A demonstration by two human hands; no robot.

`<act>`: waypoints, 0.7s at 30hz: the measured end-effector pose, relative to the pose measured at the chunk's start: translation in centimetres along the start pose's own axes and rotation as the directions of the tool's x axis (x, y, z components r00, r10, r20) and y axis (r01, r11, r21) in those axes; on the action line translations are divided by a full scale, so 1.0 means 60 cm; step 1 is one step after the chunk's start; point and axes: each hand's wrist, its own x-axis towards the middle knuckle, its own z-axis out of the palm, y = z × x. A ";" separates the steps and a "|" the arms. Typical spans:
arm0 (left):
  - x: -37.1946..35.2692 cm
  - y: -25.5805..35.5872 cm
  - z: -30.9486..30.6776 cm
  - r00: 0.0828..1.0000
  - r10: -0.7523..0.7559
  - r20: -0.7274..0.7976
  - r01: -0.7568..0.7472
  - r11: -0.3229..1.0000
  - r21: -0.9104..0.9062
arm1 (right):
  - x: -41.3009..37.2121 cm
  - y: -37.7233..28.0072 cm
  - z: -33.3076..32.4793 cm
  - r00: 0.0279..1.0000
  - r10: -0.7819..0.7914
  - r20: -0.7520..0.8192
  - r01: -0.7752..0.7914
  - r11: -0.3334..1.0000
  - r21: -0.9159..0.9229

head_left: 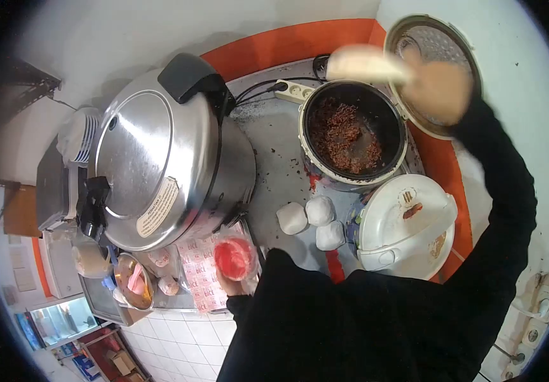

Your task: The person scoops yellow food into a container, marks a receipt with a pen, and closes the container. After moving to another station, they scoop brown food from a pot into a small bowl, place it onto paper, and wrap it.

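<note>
My left hand [229,284] is wrapped round a red bowl [233,257] with a clear plastic bag lining it, above printed paper sheets. At the upper right, my right hand [438,89] is blurred by motion and grips a pale, flat paddle [365,63]. The paddle is over the far rim of an open rice cooker [353,170], whose dark pot holds reddish-brown rice [344,134]. Behind my right hand stands the cooker's raised round lid [417,35].
A large steel cooker [138,153] fills the left side. White wrapped bundles [292,218] lie near a closed white rice cooker [389,223]. A power strip [293,91] sits behind the open cooker. Stacked plates [80,137] and a metal bowl [122,274] are further left.
</note>
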 end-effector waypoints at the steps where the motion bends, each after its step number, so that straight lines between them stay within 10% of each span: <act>1: 0.014 -0.009 0.008 0.996 -0.040 0.075 0.046 0.995 -0.089 | 0.011 -0.027 0.019 0.951 -0.026 0.308 0.005 0.998 0.067; 8: 0.019 -0.022 0.142 0.965 -0.198 0.171 0.217 0.971 -0.099 | 0.142 -0.088 0.226 0.786 -0.446 0.429 0.522 0.850 -0.071; 13: -0.017 -0.030 0.167 0.990 -0.139 0.025 0.135 0.985 0.110 | 0.113 -0.133 0.250 0.812 -0.359 0.460 0.409 0.912 -0.010; 18: -0.007 -0.040 0.091 0.979 -0.205 -0.009 0.205 0.977 0.062 | 0.107 -0.103 0.224 0.654 -0.503 0.565 0.650 0.756 -0.080; 21: 0.010 -0.045 0.057 0.966 -0.240 0.091 0.246 0.967 -0.063 | 0.089 -0.089 0.220 0.850 -0.379 0.365 0.441 0.891 -0.103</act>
